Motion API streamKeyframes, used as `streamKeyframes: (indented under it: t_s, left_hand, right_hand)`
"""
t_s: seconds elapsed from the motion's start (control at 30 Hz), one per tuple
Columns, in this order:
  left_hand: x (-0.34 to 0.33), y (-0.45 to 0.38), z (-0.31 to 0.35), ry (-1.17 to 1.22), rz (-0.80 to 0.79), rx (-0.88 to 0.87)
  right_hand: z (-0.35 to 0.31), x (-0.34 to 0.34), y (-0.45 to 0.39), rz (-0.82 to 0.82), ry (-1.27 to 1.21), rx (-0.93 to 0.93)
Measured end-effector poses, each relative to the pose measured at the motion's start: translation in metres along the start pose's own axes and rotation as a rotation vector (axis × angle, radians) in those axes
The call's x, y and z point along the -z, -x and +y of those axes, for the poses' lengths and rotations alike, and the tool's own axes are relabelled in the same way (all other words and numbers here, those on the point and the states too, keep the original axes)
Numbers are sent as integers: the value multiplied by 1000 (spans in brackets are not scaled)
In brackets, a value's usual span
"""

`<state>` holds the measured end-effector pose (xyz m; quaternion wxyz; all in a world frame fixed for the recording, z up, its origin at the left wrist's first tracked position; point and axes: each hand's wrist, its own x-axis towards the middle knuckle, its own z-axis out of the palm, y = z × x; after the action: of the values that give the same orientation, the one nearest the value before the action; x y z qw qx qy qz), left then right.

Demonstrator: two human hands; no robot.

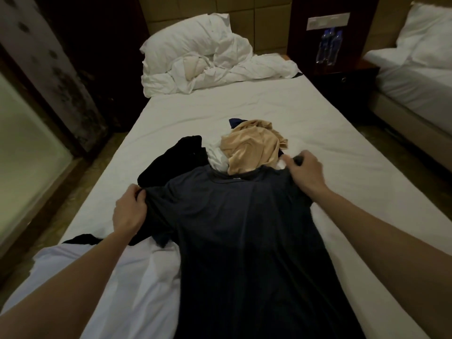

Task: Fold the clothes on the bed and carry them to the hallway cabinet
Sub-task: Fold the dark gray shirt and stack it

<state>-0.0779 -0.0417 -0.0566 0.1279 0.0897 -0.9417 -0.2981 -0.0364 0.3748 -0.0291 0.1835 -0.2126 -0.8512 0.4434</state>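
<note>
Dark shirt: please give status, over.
Left hand and right hand grip dark shirt shoulders. Shirt flat, unfolded. Tan garment touching collar.

The room is dim. A padded tan headboard wall [264,23] rises behind the bed [220,104], where a white pillow [186,33] leans above a crumpled white duvet [220,69]. To the right stands a dark nightstand [342,81] with water bottles [327,46] on top, under a pale switch panel [327,22]. A second white bed [415,77] lies beyond it. A patterned curtain [49,64] hangs at left beside a pale lit pane [22,143].
</note>
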Motion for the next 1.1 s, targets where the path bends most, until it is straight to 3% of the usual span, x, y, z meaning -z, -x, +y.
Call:
streamKeyframes:
  t_s: [0.1,0.17,0.27,0.33,0.43,0.5,0.6,0.7,0.77,0.83,0.97,1.1]
  left_hand:
    - [8,-3,25,-9,-103,-41]
    - [9,-7,52,175,-255,95]
    - [1,-11,101,591,-500,408]
    - [-9,-9,133,795,-623,492]
    - [-24,2,163,887,-819,468]
    - [-33,13,165,900,-842,462]
    - [-37,42,146,711,-720,377]
    - [-32,86,101,307,-633,218]
    - [-29,121,71,-67,-634,50]
    - [-19,164,53,-265,-688,-6]
    - [-22,235,19,-448,-791,2]
    - [-21,290,-11,-419,-715,55]
  right_hand:
    - [-19,-38,23,-338,-10,30]
    - [-19,-57,40,-547,-27,13]
    - [1,-67,52,-375,154,375]
    - [16,-60,58,-211,120,512]
    - [43,-41,67,-158,160,540]
    - [62,-23,76,-193,225,504]
    - [84,3,98,-284,297,312]
    - [105,21,134,-390,369,38]
    - [120,31,165,-452,501,-59]
    - [132,42,198,-474,645,-87]
    - [144,65,247,-347,793,-81]
    - [158,80,288,-386,805,-196]
